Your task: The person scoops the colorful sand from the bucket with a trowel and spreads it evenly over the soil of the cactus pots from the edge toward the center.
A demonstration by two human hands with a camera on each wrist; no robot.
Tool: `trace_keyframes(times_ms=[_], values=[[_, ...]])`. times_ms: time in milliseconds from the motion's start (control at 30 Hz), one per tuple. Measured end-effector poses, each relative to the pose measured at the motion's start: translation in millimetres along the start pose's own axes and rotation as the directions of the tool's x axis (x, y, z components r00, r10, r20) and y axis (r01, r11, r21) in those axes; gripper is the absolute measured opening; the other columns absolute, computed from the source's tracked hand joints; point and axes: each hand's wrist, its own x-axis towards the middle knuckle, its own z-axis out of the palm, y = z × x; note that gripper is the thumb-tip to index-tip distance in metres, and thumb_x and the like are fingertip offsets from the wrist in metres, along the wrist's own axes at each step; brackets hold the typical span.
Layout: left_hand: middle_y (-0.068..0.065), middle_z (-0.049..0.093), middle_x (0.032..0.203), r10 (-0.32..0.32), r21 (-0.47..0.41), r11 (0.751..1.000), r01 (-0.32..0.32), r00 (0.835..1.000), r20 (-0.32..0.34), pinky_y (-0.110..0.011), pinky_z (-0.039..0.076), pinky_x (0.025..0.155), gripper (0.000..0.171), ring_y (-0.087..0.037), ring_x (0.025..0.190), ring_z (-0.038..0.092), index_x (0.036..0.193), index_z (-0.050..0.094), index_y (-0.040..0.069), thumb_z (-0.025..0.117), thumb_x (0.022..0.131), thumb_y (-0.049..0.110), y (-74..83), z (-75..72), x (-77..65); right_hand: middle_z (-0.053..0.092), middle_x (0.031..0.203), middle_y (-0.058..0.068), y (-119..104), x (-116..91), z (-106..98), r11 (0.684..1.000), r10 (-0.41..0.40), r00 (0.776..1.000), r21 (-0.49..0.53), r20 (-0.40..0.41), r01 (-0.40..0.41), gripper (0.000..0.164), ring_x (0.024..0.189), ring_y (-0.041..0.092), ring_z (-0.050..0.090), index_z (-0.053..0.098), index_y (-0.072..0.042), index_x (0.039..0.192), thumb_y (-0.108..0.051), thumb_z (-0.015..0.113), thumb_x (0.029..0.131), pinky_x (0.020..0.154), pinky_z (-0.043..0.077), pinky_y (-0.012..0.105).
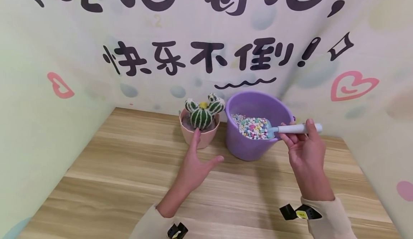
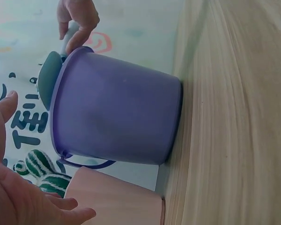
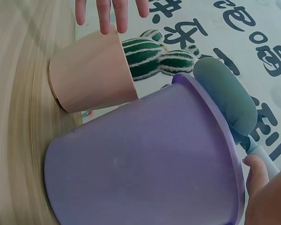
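My right hand [image 1: 306,153] grips the pale handle of a small shovel [image 1: 295,129] at the right of a purple bucket [image 1: 248,147]. The blade, seen from below as a blue-green shovel scoop [image 3: 227,93] in the right wrist view, is held above the bucket's rim. Small multicoloured pebbles [image 1: 253,128] heap on it; more pale ones show inside the bucket. My left hand [image 1: 195,167] has its fingers extended and thumb spread in front of a pink pot [image 1: 206,138] holding a green-and-white striped cactus [image 1: 201,119]. Whether it touches the pot, I cannot tell.
The wooden tabletop [image 1: 129,160] carries the pot and bucket side by side near its back edge. Behind it hangs a white printed cloth [image 1: 180,85] with dark lettering. The bucket's purple handle [image 2: 86,164] hangs down at the side facing the pot.
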Motion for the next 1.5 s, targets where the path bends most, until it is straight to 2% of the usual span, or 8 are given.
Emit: trace_keyframes(times_ms=[200,400,600,833,1000,1133,1333,1500], values=[[-0.003,0.021,0.161,0.012,-0.006,1.000,-0.012,0.999,-0.041,-0.047,0.023,0.117,0.105,-0.021,0.146,0.022,0.158,0.011,0.020,0.080,0.080,0.038,1.7,-7.1,3.1,0.052,0.116,0.017,3,-5,-4,1.000,0.016,0.999,0.020,0.031,-0.016,0.035,0.100,0.042,0.067,0.041,-0.010,0.118,-0.019,0.066,0.094,0.086,0.048,0.054],[-0.007,0.025,0.159,0.033,0.025,0.999,-0.031,0.996,-0.079,-0.046,0.026,0.116,0.101,-0.021,0.145,0.027,0.157,0.013,0.020,0.077,0.082,0.041,1.3,-13.9,6.1,0.050,0.107,0.019,6,-10,-6,0.999,0.022,0.999,0.044,0.044,-0.024,0.033,0.098,0.045,0.066,0.038,-0.012,0.117,-0.017,0.062,0.096,0.085,0.048,0.057],[-0.005,0.026,0.159,0.036,0.089,0.996,-0.025,0.993,-0.117,-0.047,0.030,0.114,0.104,-0.023,0.144,0.030,0.157,0.014,0.021,0.076,0.080,0.051,-0.8,-19.1,10.6,0.051,0.110,0.019,8,-14,-6,0.999,0.027,0.999,0.047,0.031,-0.028,0.029,0.103,0.044,0.065,0.039,-0.011,0.113,-0.016,0.061,0.096,0.087,0.046,0.057],[-0.012,0.026,0.158,-0.002,0.178,0.984,0.029,0.989,-0.147,-0.058,0.029,0.111,0.107,-0.035,0.143,0.029,0.157,0.013,0.025,0.071,0.076,0.065,-2.5,-22.9,16.4,0.052,0.112,0.019,13,-20,-5,0.998,0.037,0.999,0.052,0.000,-0.037,0.030,0.104,0.042,0.065,0.040,-0.011,0.115,-0.016,0.062,0.096,0.088,0.046,0.058],[-0.012,0.023,0.160,-0.009,0.195,0.980,0.039,0.988,-0.156,-0.060,0.029,0.110,0.107,-0.037,0.143,0.027,0.157,0.012,0.027,0.070,0.076,0.066,-5.2,-25.3,24.4,0.054,0.105,0.020,17,-22,-3,0.996,0.050,0.999,0.072,-0.021,-0.049,0.025,0.098,0.041,0.067,0.044,-0.011,0.111,-0.015,0.063,0.095,0.085,0.049,0.058],[-0.010,0.019,0.161,-0.003,0.192,0.981,0.035,0.987,-0.163,-0.061,0.027,0.111,0.106,-0.037,0.144,0.024,0.157,0.011,0.027,0.073,0.078,0.060,-8.0,-25.7,32.4,0.056,0.102,0.021,20,-26,-4,0.995,0.056,0.998,0.088,-0.025,-0.053,0.025,0.096,0.041,0.068,0.044,-0.010,0.110,-0.015,0.063,0.095,0.085,0.049,0.058],[-0.004,0.015,0.162,0.044,0.213,0.977,-0.004,0.982,-0.185,-0.060,0.026,0.112,0.108,-0.034,0.145,0.022,0.156,0.008,0.036,0.077,0.076,0.054,-11.7,-24.9,46.5,0.061,0.101,0.023,24,-31,-7,0.992,0.063,0.998,0.106,-0.001,-0.063,0.023,0.098,0.041,0.068,0.046,-0.008,0.110,-0.014,0.063,0.095,0.085,0.050,0.058],[-0.002,0.013,0.162,0.080,0.250,0.968,-0.031,0.978,-0.190,-0.056,0.028,0.112,0.111,-0.032,0.145,0.023,0.157,0.007,0.030,0.078,0.074,0.056,-16.5,-23.8,57.0,0.064,0.097,0.022,29,-32,-5,0.993,0.067,0.998,0.095,-0.010,-0.066,0.019,0.093,0.039,0.069,0.049,-0.008,0.109,-0.015,0.061,0.096,0.080,0.053,0.058]])
